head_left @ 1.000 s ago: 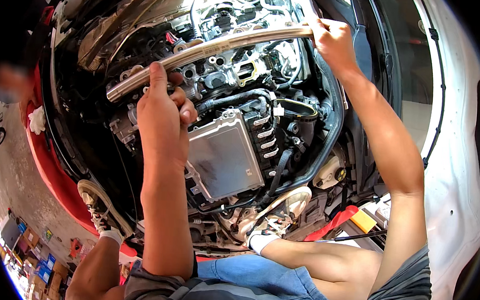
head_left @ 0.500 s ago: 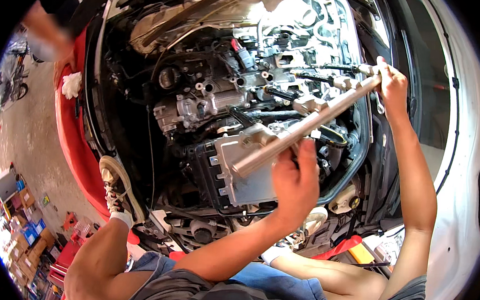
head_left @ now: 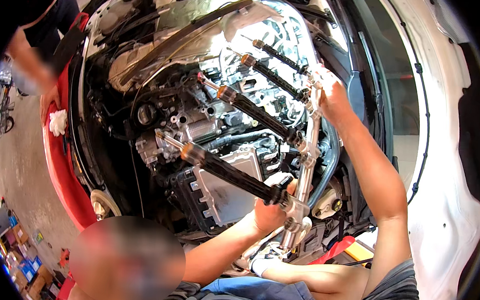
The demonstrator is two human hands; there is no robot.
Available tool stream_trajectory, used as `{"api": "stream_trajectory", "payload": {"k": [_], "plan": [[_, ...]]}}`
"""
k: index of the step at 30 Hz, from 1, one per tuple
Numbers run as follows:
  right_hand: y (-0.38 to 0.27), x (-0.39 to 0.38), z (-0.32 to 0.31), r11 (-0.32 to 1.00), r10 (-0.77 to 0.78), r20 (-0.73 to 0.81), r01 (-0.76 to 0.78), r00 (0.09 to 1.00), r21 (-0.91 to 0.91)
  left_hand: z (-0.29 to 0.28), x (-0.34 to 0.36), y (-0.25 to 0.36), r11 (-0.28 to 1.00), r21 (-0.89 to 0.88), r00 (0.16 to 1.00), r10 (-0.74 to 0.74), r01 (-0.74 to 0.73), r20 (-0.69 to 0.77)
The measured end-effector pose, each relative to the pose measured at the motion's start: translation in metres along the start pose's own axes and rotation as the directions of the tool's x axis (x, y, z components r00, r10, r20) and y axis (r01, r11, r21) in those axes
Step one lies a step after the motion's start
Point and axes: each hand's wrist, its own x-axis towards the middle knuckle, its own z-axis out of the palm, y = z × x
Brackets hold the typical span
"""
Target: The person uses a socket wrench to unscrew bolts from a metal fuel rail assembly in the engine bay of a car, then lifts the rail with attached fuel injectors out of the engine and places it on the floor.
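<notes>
A silver metal fuel rail (head_left: 306, 179) is held up over the right side of the open engine bay. Several long black fuel injectors (head_left: 233, 173) stick out from it to the upper left, with orange-brown collars and thin metal tips in the air. My right hand (head_left: 331, 96) is closed round the far end of the rail. Near the other end, my left hand (head_left: 269, 213) grips the rail beside the closest injector, its fingers partly hidden behind it. Below lies the engine (head_left: 197, 126), with a flat silver-covered box (head_left: 231, 189) in front of it.
A red cover (head_left: 63, 166) drapes the left edge of the bay, with a crumpled white cloth (head_left: 57, 122) on it. Another person's arm (head_left: 30, 57) is at the upper left. White car bodywork (head_left: 439, 212) stands at the right. A blurred patch hides the lower left.
The rail has turned from a diagonal to nearly upright in the picture, and its injectors have swung up into view. My left hand, blurred before, now grips near its lower end.
</notes>
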Motion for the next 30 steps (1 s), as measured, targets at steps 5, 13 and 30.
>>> {"api": "stream_trajectory", "payload": {"k": [5, 13, 30], "plan": [[-0.001, 0.006, -0.013, 0.997, -0.004, 0.163, -0.010, 0.987, 0.083, 0.009, 0.027, 0.029, 0.101, 0.876, 0.843, 0.344, -0.471, 0.414], [0.045, -0.052, -0.029, 0.766, 0.346, 0.499, -0.547, 0.795, 0.340, -0.004, 0.043, 0.060, -0.262, 0.743, 0.783, -0.101, -0.616, 0.614], [0.036, -0.066, 0.007, 0.729, 0.476, 0.552, -0.658, 0.685, 0.189, 0.037, 0.013, 0.065, -0.051, 0.949, 0.936, -0.191, -0.311, 0.297]]}}
